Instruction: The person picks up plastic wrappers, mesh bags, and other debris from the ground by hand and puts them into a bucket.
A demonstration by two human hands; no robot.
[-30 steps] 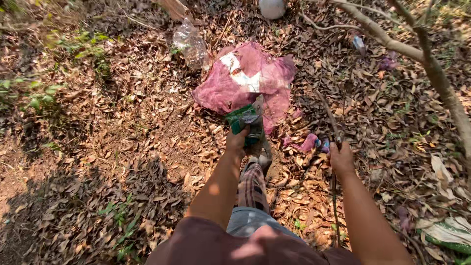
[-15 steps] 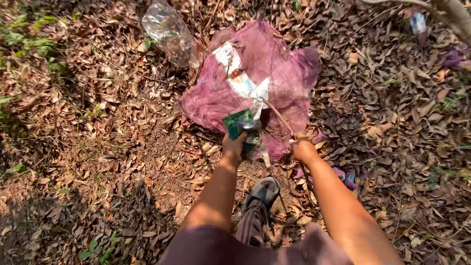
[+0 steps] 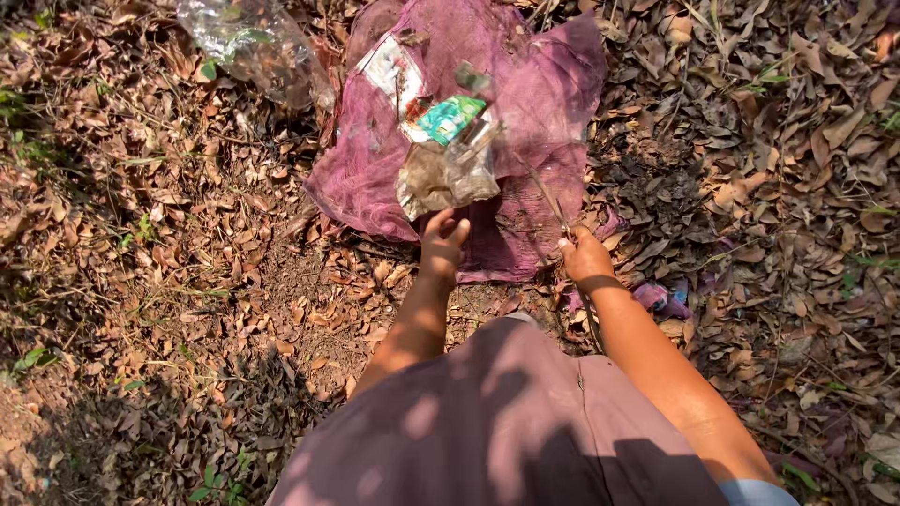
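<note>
Litter handling at mesh sack on leaf-strewn ground.
Left hand (image 3: 441, 234) reached with fingers loosely curled, pinching nothing, just below crumpled plastic wrapper (image 3: 448, 173) lying on pink mesh sack (image 3: 525, 122). Right hand (image 3: 583, 255) closed around thin stick (image 3: 548, 201). Judged light, limp, crinkly and somewhat slippery; best pinched at near lower edge.

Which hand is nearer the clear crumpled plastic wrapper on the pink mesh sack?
Left. The left hand is just below the clear crumpled plastic wrapper, fingers almost touching it. The right hand is off to its right, gripping a thin stick at the pink mesh sack edge.
</note>
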